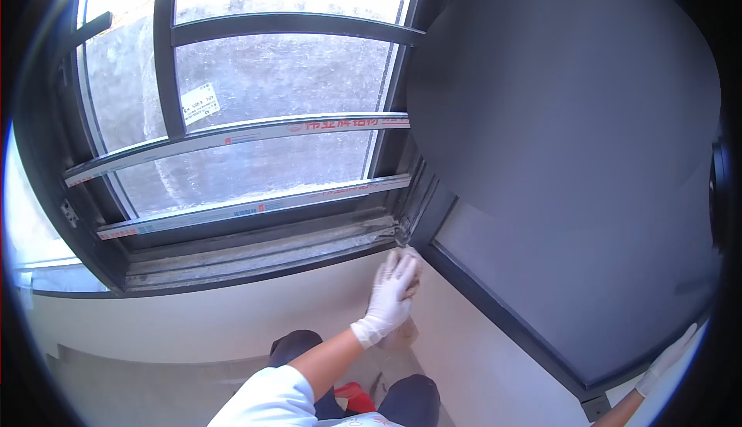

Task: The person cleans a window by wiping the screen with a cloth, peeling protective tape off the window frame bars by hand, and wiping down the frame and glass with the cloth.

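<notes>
My left hand (392,292), in a white glove, reaches to the lower corner of the window frame (255,261). Its fingers are closed over what looks like a brownish, dirty rag (403,336), which partly hangs below the palm; motion blurs its outline. Far to the right, my right hand (668,361), also gloved, lies with fingers stretched out along the lower edge of the dark-framed window sash (510,307). The sash stands swung inward. Dusty grey marks cover the sill track (270,253).
Two horizontal bars (255,137) with printed protective film cross the opening. A white label (201,104) sticks to the glass. A round grey patch (564,87) hides much of the upper right. Below are my knees (410,400) and a red object (355,398) on the floor.
</notes>
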A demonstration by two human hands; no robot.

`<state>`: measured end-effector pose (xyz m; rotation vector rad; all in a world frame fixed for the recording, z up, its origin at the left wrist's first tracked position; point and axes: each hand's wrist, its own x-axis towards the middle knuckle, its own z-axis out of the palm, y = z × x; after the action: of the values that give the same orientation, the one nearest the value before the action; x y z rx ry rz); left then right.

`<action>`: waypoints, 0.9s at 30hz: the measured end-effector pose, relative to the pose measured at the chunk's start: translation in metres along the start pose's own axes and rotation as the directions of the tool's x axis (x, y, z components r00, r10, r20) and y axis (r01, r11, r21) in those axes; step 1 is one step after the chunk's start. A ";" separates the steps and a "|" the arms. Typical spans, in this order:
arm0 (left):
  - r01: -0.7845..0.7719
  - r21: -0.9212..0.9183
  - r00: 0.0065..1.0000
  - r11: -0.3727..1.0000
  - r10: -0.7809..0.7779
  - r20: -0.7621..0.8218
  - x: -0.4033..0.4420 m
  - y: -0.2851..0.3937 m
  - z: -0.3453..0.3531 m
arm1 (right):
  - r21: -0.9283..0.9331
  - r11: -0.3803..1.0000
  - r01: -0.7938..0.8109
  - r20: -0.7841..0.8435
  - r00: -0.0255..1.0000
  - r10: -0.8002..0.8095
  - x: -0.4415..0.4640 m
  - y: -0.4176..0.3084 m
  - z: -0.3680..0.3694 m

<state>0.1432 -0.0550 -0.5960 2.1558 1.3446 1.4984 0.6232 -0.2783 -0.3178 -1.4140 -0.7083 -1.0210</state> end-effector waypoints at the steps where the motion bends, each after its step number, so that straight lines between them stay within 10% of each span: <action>1: 0.018 0.064 0.998 0.998 -0.014 -0.061 0.005 -0.005 -0.005 | 0.022 1.000 -0.022 0.000 1.000 0.022 -0.001 -0.002 0.001; 10: -0.013 0.701 1.000 0.713 0.003 0.016 0.050 -0.024 -0.039 | 0.053 0.993 -0.108 0.001 0.994 0.108 -0.009 -0.020 0.000; 27: -0.148 0.688 0.975 0.710 -0.011 0.221 0.029 -0.035 -0.074 | 0.069 0.995 -0.076 0.007 0.997 0.076 -0.008 -0.011 -0.002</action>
<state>0.0648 -0.0366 -0.5631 2.7151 2.0021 0.7700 0.6102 -0.2783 -0.3200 -1.3738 -0.6820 -0.9261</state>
